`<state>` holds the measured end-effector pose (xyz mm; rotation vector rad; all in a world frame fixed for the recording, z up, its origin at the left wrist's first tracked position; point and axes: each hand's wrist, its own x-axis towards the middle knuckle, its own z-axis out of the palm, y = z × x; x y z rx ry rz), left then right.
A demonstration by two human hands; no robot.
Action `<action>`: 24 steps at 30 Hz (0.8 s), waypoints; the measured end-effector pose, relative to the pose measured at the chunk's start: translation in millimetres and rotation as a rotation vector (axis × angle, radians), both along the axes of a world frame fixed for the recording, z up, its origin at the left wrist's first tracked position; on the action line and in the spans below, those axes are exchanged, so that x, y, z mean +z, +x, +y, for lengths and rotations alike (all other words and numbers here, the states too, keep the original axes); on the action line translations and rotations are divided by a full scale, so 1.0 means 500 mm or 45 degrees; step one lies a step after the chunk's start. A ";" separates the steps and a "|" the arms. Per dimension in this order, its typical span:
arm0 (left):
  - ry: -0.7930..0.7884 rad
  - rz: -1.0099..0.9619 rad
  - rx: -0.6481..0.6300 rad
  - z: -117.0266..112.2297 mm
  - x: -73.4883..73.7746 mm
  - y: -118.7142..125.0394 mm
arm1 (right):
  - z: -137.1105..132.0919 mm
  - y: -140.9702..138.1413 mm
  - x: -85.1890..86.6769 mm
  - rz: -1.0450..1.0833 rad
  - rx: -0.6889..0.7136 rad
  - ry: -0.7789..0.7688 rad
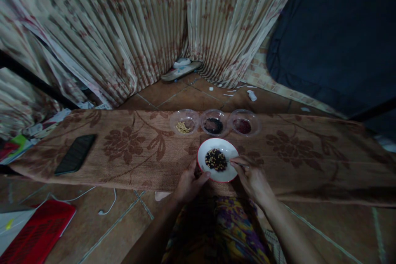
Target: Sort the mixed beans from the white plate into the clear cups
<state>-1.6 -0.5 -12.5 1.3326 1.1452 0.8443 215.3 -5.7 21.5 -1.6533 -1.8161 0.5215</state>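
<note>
A white plate (202, 169) with a red rim stands near the front edge of the cloth-covered bench. A mixed heap of dark and pale yellow beans (215, 160) lies in it. My left hand (192, 181) grips the plate's left rim, thumb on top. Closed around thin metal tweezers (244, 165) is my right hand (252, 177), at the plate's right side; their tip reaches the heap's edge. Behind the plate, three clear plastic bowls stand in a row: the left bowl (192, 113) has yellow beans, the middle bowl (213, 112) black beans, the right bowl (244, 113) dark red beans.
A dark phone (76, 154) lies on the bench (173, 165) at the left. On the tiled floor are a red packet (43, 231), a white cable (114, 200) and scraps (252, 95). Striped curtains (148, 29) hang behind; dark fabric (337, 37) is at right.
</note>
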 end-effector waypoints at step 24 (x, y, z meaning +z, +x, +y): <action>-0.031 0.013 -0.039 0.000 0.000 -0.003 | -0.013 0.027 0.017 0.220 -0.191 0.125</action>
